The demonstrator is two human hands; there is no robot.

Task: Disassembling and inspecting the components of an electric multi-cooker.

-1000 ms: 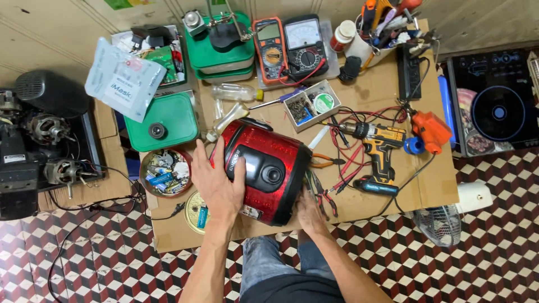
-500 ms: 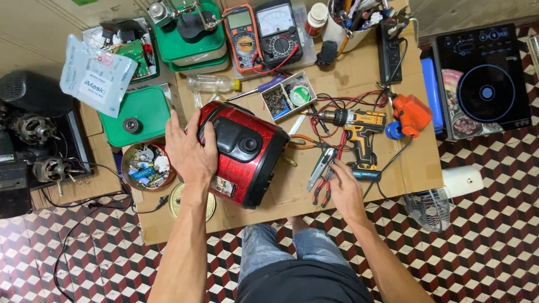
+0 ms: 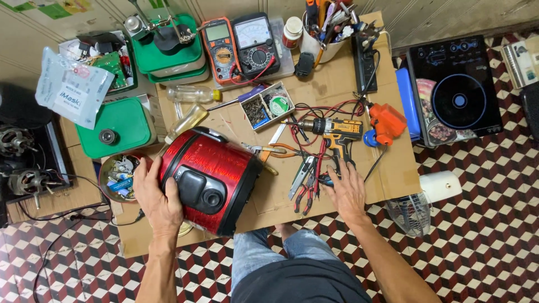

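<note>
Overhead view of a cardboard-covered table (image 3: 387, 168), read from 9 o'clock to 3 o'clock. At 9 o'clock, a bowl of small parts (image 3: 116, 177) sits just beside the left hand (image 3: 157, 196), which lies flat with fingers spread against the side of a red rice cooker (image 3: 210, 179); the hand presses on the cooker and does not grip it. The cooker lies tipped on its side left of centre, its black front panel facing up. At 10 o'clock from the cooker stands a green box (image 3: 115, 128). Toward 1 o'clock from it lie a small tray of screws (image 3: 268, 106) and, farther up, two meters (image 3: 241, 47). Right of the cooker rest pliers (image 3: 306, 193). The right hand (image 3: 348, 193) is open, fingers wide, palm down, fingertips touching the handle base of a yellow drill (image 3: 337, 134). At 3 o'clock is a black cooktop (image 3: 455, 90).
</note>
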